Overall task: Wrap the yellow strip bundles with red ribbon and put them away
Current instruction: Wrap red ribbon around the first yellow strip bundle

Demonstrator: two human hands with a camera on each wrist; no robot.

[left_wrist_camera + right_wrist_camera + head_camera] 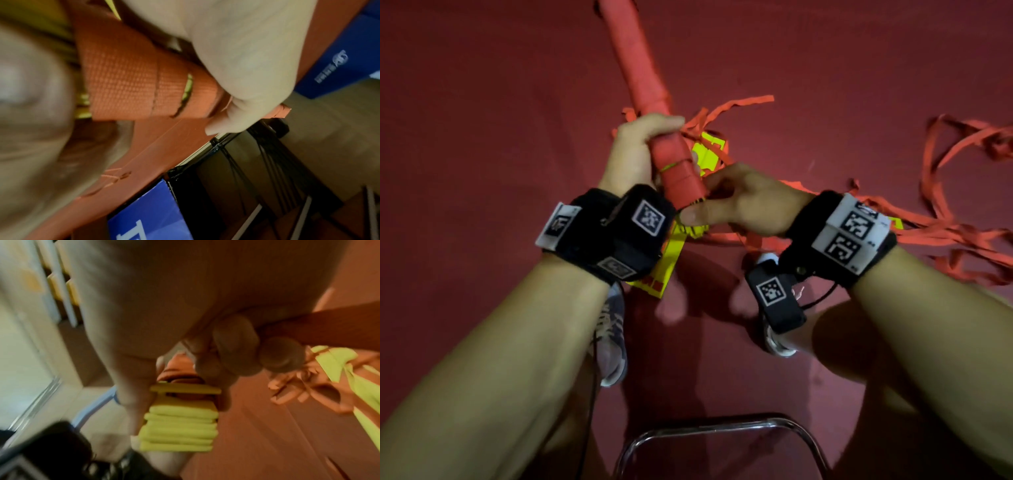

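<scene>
Left hand (637,154) fists long red-ribbon-wrapped yellow strip bundle (678,171). Right hand (746,200) pinches its near end; best keep wraps tight, overlapping

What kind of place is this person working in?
Probably an indoor hall or event room: a red floor strewn with loose red ribbon, a chrome chair frame beneath the person, and blue printed boards at the floor's edge.

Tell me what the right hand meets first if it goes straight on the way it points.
The red-wrapped bundle; the right hand seems to pinch its near end, so nothing lies between them.
</scene>
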